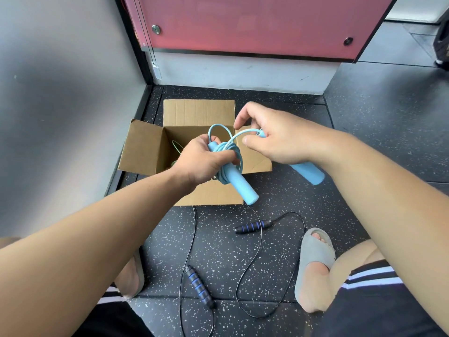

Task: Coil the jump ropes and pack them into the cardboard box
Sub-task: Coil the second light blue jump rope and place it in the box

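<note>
The light blue foam-handled jump rope is mid-frame, right above the open brown cardboard box. The left grip is clenched round one handle with the cord bundled around it, and the right grip is grasping the other handle. There's a green cord inside the box. Lower centre, a black jump rope with blue-striped handles lies loose on the speckled black floor.

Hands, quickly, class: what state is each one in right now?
Left hand: closed round the coiled light blue jump rope and one handle.
Right hand: closed on the rope's other handle.
</note>
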